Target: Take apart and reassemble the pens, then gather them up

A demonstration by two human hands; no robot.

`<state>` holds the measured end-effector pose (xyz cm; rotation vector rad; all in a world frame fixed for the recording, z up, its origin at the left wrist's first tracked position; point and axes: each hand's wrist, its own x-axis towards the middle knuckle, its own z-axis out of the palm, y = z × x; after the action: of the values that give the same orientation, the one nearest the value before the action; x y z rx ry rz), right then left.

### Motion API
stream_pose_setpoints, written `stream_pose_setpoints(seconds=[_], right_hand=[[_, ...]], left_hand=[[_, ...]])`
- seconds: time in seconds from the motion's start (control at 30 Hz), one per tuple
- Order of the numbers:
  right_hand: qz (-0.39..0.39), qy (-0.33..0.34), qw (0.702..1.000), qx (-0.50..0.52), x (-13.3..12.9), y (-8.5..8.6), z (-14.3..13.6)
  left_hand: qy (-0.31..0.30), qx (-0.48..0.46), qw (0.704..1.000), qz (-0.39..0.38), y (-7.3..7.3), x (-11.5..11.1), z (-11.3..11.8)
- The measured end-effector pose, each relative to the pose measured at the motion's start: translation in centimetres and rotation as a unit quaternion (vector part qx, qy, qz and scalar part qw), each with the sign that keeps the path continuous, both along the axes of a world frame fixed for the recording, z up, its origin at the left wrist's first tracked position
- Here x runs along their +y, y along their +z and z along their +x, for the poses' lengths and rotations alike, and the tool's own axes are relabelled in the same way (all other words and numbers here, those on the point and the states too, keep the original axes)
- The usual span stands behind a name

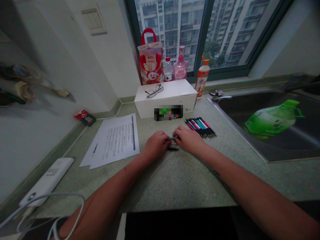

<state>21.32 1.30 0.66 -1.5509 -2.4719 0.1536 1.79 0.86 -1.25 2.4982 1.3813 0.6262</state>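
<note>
On the speckled green desk, we list the following. Item: one teal pen part, slender, between the two hands near the middle, in front of the white box. Item: right hand, its grip narrow, thumb and fingertips closed on the teal pen part. Item: left hand, fingers curled and drawn together at the part's other end; whether that grip holds it or only touches, we cannot tell. Item: one dark pen piece, loose on the desk, just under the fingertips. Item: a row of pens, mixed colours, side by side beyond the right hand, apparently whole. Item: printed sheets, left of the hands, a dark slim object upon them. Item: eyeglasses, resting on the box. As to progress, we judge the row finished and one pen in hand, not yet whole; the loose dark piece seems outstanding, and we count no further parts.
</note>
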Motion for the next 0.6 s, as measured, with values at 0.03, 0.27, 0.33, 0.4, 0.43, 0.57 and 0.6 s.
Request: stream_pose_setpoints(seconds=[0.03,0.27,0.33,0.4,0.43,0.57,0.6], right_hand=[[-0.003,-0.002,1.0,-0.001,-0.1,0.1,0.0],[-0.005,0.002,1.0,-0.002,-0.2,0.4,0.3],[-0.001,0.001,1.0,0.003,-0.1,0.3,0.4],[0.004,0.001,1.0,0.01,-0.1,0.3,0.5],[0.006,0.001,1.0,0.014,-0.1,0.3,0.6],[0.016,0.003,0.999,0.032,-0.1,0.4,0.5],[0.018,0.006,0.999,0.037,-0.1,0.4,0.5]], left_hand=[[0.002,-0.001,1.0,-0.003,0.0,0.0,0.0],[0.014,0.012,1.0,0.002,0.2,-0.1,-0.2],[0.025,0.002,1.0,0.006,0.3,0.0,-0.4],[0.045,-0.016,0.999,0.004,0.4,0.1,-0.7],[0.056,-0.029,0.998,0.001,0.4,0.2,-0.8],[0.081,-0.094,0.992,-0.016,0.4,0.4,-1.3],[0.081,-0.107,0.991,-0.017,0.4,0.4,-1.3]])
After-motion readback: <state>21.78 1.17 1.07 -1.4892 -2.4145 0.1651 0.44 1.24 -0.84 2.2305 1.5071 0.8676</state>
